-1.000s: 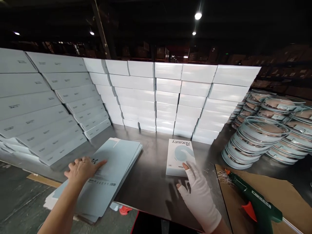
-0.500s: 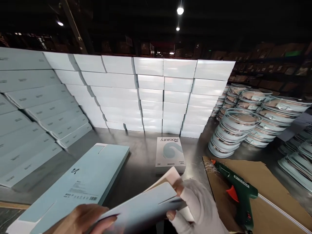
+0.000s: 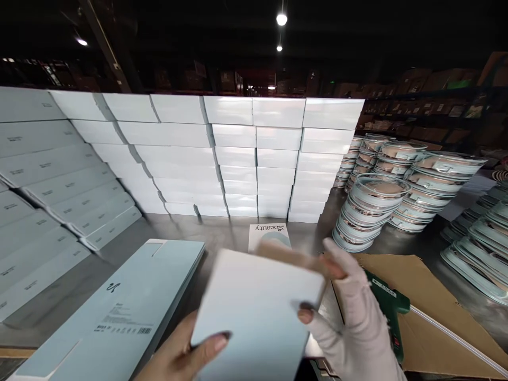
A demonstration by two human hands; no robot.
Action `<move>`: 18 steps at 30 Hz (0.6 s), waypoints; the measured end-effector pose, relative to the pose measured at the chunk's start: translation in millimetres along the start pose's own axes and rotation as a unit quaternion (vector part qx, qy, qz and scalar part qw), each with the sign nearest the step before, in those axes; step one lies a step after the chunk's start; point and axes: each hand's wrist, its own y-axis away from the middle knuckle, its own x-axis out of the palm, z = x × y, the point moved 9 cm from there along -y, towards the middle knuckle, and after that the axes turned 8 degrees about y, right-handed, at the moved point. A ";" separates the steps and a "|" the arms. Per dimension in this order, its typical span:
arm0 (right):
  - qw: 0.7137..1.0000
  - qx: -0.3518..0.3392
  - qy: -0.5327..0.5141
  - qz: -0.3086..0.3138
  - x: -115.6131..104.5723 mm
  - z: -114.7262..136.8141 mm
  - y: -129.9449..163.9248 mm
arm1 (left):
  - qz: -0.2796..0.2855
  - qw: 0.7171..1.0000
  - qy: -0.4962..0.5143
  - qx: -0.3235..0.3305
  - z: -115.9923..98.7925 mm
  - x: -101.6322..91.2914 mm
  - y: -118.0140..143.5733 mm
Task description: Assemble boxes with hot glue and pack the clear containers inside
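Note:
A pale blue cardboard box (image 3: 254,312), partly blurred, is held up in front of me, with a beige inner edge or flap (image 3: 291,254) showing behind its top. My left hand (image 3: 188,344) grips its lower left side, thumb across the front face. On the right edge is my right hand (image 3: 343,312), in a white fingerless glove, thumb on the front face and fingers at the flap. A small white box marked "beauty" (image 3: 264,233) lies behind the held box, partly covered by it. Left of my hands lie flat, pale blue printed cartons (image 3: 130,296), stacked.
A wall of stacked white boxes (image 3: 234,159) lines the back and another stack (image 3: 47,190) the left. Round clear-lidded containers (image 3: 369,211) stand in piles at right. A green glue gun (image 3: 391,304), partly behind my right hand, lies on a cardboard sheet (image 3: 440,312).
The held box has turned from a low slant to show its broad face upright towards me. My right hand has shifted right and up, fingers more spread. The view has turned slightly right.

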 end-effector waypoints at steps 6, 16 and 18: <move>0.995 -0.012 -0.089 0.040 24.3 4.2 2.2 | -0.066 0.990 0.076 0.099 -22.4 14.1 -11.7; 0.950 0.199 -0.231 -0.070 32.9 9.0 21.8 | -0.118 0.970 0.137 0.161 -60.6 32.8 2.9; 0.952 0.193 -0.225 -0.075 30.7 11.8 23.6 | -0.108 0.978 0.054 0.171 -69.7 33.8 9.5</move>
